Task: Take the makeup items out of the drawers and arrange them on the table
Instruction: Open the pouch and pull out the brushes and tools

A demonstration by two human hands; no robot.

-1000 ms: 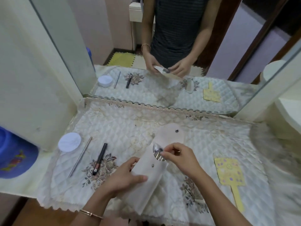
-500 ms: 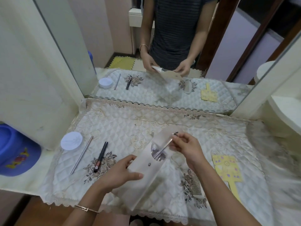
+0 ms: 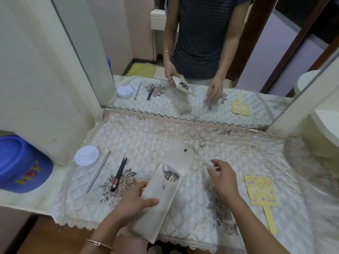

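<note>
My left hand (image 3: 134, 200) grips a long beige pouch (image 3: 166, 204) tilted over the quilted table cover (image 3: 139, 136). Its flap is open and several shiny metal tools (image 3: 169, 174) show in the mouth. My right hand (image 3: 223, 178) hovers low over the cover to the pouch's right. Its reflection in the mirror shows a thin metal tool (image 3: 209, 105) at the fingertips, pointing down at the cloth. On the left lie a white round compact (image 3: 86, 155), a silver stick (image 3: 98, 173) and a black liner pen (image 3: 118, 174). A comb (image 3: 226, 210) and a yellow hand mirror (image 3: 260, 191) lie right.
A large wall mirror (image 3: 183, 99) stands along the table's back edge. A blue plastic tub (image 3: 22, 164) sits left of the table beside a cream panel. A white rounded unit (image 3: 326, 129) rises at the right. The cover's lace edge hangs over the front.
My right hand drew a thin metal tool out of the pouch, then carried it right and down toward the cloth. My left hand kept hold of the pouch.
</note>
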